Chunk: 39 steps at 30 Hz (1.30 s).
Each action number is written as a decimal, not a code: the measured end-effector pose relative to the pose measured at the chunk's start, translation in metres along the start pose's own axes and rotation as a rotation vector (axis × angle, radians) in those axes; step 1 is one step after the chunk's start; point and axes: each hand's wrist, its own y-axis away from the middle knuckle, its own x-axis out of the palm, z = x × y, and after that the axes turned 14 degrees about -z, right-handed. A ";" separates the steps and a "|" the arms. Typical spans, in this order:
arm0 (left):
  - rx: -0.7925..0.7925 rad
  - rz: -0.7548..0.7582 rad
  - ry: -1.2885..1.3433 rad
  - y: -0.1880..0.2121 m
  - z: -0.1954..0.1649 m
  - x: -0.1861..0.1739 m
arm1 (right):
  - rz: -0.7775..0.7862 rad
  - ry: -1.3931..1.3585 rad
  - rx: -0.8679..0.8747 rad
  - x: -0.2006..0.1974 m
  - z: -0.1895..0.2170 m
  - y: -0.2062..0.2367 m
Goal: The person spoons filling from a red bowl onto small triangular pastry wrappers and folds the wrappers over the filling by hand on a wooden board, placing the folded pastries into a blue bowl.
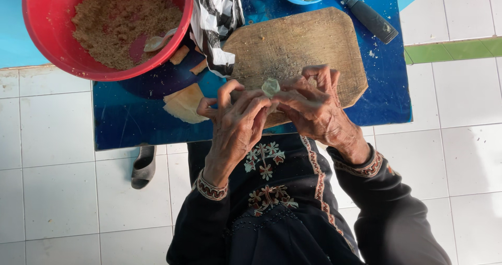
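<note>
Head view, small pale folded dumpling

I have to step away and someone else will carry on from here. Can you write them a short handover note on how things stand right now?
Left hand and right hand: together pinching one small pale dough wrapper over the wooden board.
Red bowl of crumbly brown filling, spoon in it, sits upper left.
Flat pale wrappers lie on the blue table; knife upper right.
Done: this piece is partly folded.
Left: closing it; no finished pieces visible.
</note>
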 end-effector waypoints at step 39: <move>-0.041 0.039 0.045 -0.007 0.010 0.003 | 0.098 0.080 -0.135 -0.004 -0.001 -0.020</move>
